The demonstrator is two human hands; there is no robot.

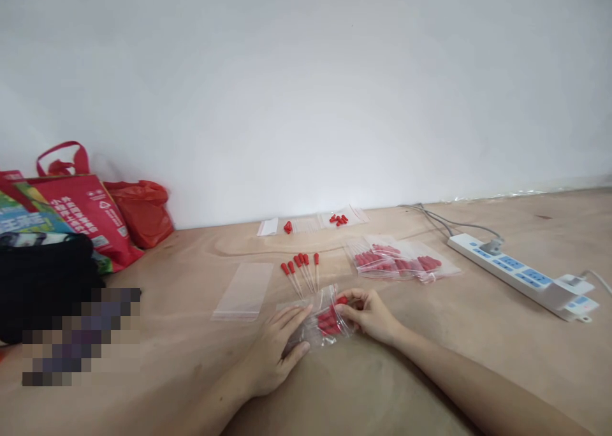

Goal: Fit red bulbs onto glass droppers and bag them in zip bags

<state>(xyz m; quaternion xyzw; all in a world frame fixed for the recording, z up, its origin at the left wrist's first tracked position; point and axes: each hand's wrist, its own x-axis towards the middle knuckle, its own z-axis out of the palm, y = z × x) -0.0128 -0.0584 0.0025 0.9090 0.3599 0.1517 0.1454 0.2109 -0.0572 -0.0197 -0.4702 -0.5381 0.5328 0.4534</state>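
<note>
In front of me lies a clear zip bag (329,331) with several red-bulbed droppers inside it. My left hand (280,343) holds the bag's left part, fingers along the top and thumb at the near edge. At the bag's right end, my right hand (370,313) pinches a dropper by its red rubber bulb (342,301); its stem points left into the bag area. Just beyond the bag, several droppers (302,270) lie fanned out, red bulbs away from me. A flat clear zip bag (246,289) lies to the left of them.
Filled bags of red-bulbed droppers (401,261) are piled at the right. Near the wall lie loose red bulbs (339,220) on a bag and another red bulb cluster (287,227). A power strip (521,273) stands right; a red shopping bag (90,213) and black cloth (48,276) sit left.
</note>
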